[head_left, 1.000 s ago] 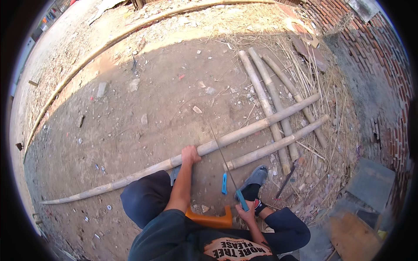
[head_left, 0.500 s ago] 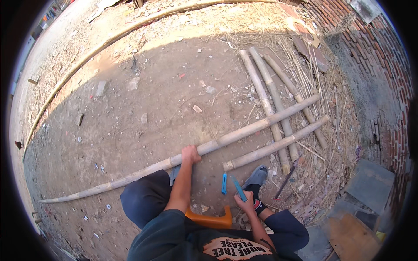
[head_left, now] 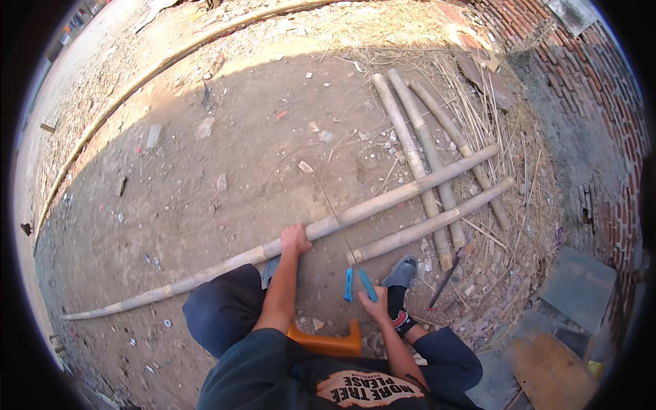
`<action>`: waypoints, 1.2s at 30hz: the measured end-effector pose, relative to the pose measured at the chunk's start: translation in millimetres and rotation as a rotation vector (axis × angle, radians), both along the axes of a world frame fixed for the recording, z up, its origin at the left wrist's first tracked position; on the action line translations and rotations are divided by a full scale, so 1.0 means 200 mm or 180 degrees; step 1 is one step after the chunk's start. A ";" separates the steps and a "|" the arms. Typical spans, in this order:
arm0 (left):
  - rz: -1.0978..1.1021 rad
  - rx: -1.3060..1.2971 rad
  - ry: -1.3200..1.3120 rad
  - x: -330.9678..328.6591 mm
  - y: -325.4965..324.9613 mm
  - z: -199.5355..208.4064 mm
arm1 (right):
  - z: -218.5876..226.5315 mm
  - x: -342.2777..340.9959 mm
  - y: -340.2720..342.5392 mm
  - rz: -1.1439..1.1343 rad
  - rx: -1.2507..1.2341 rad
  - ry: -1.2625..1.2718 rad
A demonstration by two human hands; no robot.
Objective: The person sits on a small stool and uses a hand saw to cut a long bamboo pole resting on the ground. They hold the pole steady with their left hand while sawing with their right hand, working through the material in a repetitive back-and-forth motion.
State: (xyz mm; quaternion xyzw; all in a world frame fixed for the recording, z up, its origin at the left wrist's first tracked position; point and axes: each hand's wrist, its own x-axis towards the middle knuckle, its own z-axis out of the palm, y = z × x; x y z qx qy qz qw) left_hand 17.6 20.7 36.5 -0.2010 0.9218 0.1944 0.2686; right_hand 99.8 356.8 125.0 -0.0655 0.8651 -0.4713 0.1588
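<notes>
Left hand (head_left: 295, 239) is gripping the long bamboo pole (head_left: 383, 201), lying lower left to upper right; right hand (head_left: 374, 306), at lower centre, is clasping a blue-handled saw (head_left: 366, 283).

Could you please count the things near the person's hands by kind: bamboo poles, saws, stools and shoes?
Bamboo poles: 5, the long bamboo pole under the left hand, a shorter pole beside it, and three poles lying crosswise beneath them
Saws: 1, the blue-handled saw in the right hand
Stools: 1, the orange stool
Shoes: 1, the grey shoe
Total: 8
</notes>
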 end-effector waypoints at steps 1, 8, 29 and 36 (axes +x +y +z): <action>-0.0022 -0.0053 0.0011 0.01 -0.02 -0.02 | 0.02 0.06 0.03 0.0001 0.0027 -0.0010; 0.0124 -0.0102 0.0147 0.02 -0.02 -0.02 | 0.20 0.31 0.17 -0.0057 -0.0029 -0.0399; -0.0079 -0.0234 0.0103 0.00 0.00 -0.01 | -0.13 -0.01 -0.21 0.0563 0.0566 0.0085; -0.0072 -0.0175 0.0163 -0.07 0.05 0.08 | -0.64 -0.57 0.01 -0.3452 0.0343 -0.0984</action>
